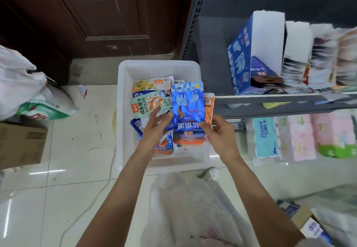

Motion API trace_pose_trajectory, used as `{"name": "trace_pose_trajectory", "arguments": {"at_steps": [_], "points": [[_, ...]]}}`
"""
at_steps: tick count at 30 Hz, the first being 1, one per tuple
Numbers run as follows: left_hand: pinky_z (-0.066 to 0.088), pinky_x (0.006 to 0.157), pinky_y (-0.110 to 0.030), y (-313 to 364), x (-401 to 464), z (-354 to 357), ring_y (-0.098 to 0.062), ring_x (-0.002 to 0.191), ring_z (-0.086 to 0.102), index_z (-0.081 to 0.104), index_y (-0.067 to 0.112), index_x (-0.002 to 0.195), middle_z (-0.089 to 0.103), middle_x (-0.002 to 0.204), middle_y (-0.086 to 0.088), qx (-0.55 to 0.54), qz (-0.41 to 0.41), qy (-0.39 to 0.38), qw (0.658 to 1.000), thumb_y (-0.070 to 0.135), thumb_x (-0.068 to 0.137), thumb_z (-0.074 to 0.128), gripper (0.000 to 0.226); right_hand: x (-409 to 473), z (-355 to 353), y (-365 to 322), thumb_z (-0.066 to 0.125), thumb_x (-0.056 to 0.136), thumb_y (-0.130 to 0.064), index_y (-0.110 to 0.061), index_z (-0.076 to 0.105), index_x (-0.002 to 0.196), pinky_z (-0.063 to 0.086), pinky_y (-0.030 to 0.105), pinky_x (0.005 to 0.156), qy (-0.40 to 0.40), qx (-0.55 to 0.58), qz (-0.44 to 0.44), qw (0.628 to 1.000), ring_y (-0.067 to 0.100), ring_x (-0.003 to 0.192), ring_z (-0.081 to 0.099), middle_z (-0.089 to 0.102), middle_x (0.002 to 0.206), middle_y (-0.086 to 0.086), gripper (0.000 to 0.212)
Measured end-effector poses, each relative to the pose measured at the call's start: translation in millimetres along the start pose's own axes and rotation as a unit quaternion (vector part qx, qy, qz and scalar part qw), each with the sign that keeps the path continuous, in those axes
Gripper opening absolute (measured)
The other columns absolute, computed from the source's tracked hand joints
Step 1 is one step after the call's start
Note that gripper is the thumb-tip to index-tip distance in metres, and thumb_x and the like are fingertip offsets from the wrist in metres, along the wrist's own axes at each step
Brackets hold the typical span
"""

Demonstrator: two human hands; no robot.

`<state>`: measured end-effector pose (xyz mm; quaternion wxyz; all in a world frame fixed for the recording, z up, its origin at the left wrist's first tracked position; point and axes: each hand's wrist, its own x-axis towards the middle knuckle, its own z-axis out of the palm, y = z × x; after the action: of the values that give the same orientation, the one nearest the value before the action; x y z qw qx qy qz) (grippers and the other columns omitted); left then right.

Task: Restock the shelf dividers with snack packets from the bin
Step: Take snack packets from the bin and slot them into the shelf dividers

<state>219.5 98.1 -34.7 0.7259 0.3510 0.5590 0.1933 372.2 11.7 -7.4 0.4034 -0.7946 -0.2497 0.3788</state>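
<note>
The shelf runs along the right, with cardboard dividers standing at about two o'clock; the nearest is a blue display box printed with white polar bears. On the tiled floor, just left of the shelf, sits the white plastic bin, loose snack packets lying flat inside it. At the centre is a glossy blue packet with polar bears on top and an orange band below, its print upside down to the viewer, held above the bin. The right hand pinches its edge at four o'clock, along with an orange packet behind. The left hand, fingers loosely spread, touches a pale green packet at nine o'clock.
</note>
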Motion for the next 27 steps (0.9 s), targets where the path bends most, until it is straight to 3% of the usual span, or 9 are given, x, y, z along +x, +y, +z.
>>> {"name": "trace_pose_trajectory", "arguments": {"at_steps": [2,5,8,11,14,17,20,23,27], "points": [[0.052,0.089,-0.035,6.4,-6.2,8.8,-0.017,0.105,0.065,0.036,0.036,0.140,0.065,0.118,0.007,-0.056,-0.032,-0.051,0.997,0.041,0.085,0.066,0.063,-8.1,-5.6,-0.8,0.061,0.089,-0.002,-0.010,0.064,0.100,0.050,0.017,0.064,-0.055,0.020,-0.012,0.998,0.000,0.072,0.063,0.068,0.091,0.002,0.014],[0.055,0.084,-0.038,15.5,-16.5,24.7,-0.018,0.096,0.067,0.047,0.021,0.134,0.066,0.118,-0.003,-0.134,-0.028,-0.077,0.988,0.017,0.093,0.056,0.041,-18.8,-7.6,-4.6,0.053,0.092,0.002,-0.012,0.063,0.099,0.049,0.015,0.064,-0.097,0.029,-0.017,0.995,-0.003,0.072,0.062,0.067,0.090,0.001,0.019],[0.058,0.077,-0.036,19.5,-24.9,39.0,-0.017,0.087,0.070,0.049,0.014,0.131,0.066,0.117,-0.008,-0.167,0.009,-0.053,0.984,0.005,0.093,0.054,0.040,-25.6,-4.6,-6.8,0.056,0.091,-0.007,-0.018,0.062,0.105,0.044,0.009,0.065,-0.054,0.006,-0.044,0.998,-0.004,0.077,0.062,0.066,0.095,-0.001,0.019],[0.059,0.071,-0.033,21.7,-29.9,52.9,-0.017,0.088,0.070,0.048,0.015,0.131,0.068,0.112,-0.005,-0.180,0.047,-0.021,0.982,0.003,0.090,0.059,0.044,-26.1,-4.0,-2.7,0.074,0.079,-0.021,-0.017,0.055,0.119,0.041,0.008,0.074,0.009,-0.060,-0.094,0.994,0.003,0.089,0.058,0.062,0.100,-0.006,0.044],[0.056,0.071,-0.029,27.0,-35.2,68.9,-0.013,0.094,0.069,0.044,0.017,0.133,0.069,0.111,0.001,-0.194,0.067,-0.023,0.978,0.012,0.092,0.058,0.043,-24.6,-18.0,-8.9,0.072,0.081,-0.011,-0.021,0.053,0.100,0.043,0.010,0.066,0.065,0.016,-0.083,0.994,-0.006,0.073,0.058,0.061,0.084,-0.017,0.028],[0.055,0.079,-0.028,31.6,-37.3,84.7,-0.015,0.108,0.064,0.040,0.020,0.138,0.065,0.123,0.000,-0.260,0.067,-0.073,0.960,0.020,0.097,0.048,0.042,-21.4,-39.8,-9.2,0.066,0.087,-0.009,-0.023,0.058,0.086,0.048,0.020,0.062,0.064,0.120,-0.059,0.989,0.002,0.066,0.061,0.066,0.070,-0.014,0.016],[0.056,0.074,-0.026,33.9,-39.9,102.4,-0.010,0.097,0.066,0.041,0.029,0.135,0.067,0.114,0.004,-0.266,0.078,-0.087,0.957,0.014,0.098,0.041,0.040,-18.8,-60.2,-4.2,0.063,0.088,-0.008,-0.024,0.063,0.083,0.049,0.022,0.061,0.055,0.186,-0.044,0.980,0.001,0.064,0.062,0.068,0.067,-0.016,0.017],[0.054,0.082,-0.030,32.9,-45.6,132.8,-0.011,0.100,0.065,0.045,0.029,0.133,0.068,0.113,0.005,-0.263,0.087,-0.097,0.956,0.014,0.099,0.041,0.038,-16.0,-89.0,0.0,0.062,0.089,-0.007,-0.019,0.063,0.085,0.047,0.015,0.059,0.069,0.212,-0.066,0.973,-0.001,0.063,0.061,0.067,0.067,-0.013,0.013],[0.054,0.063,-0.020,34.0,-61.8,183.1,-0.007,0.082,0.069,0.053,0.018,0.116,0.073,0.091,0.007,-0.253,0.118,-0.061,0.958,0.011,0.101,0.038,0.023,-8.1,-136.7,4.3,0.061,0.091,-0.011,-0.020,0.060,0.087,0.049,0.021,0.061,0.063,0.216,-0.098,0.969,0.006,0.069,0.063,0.067,0.074,-0.009,0.010]]}}
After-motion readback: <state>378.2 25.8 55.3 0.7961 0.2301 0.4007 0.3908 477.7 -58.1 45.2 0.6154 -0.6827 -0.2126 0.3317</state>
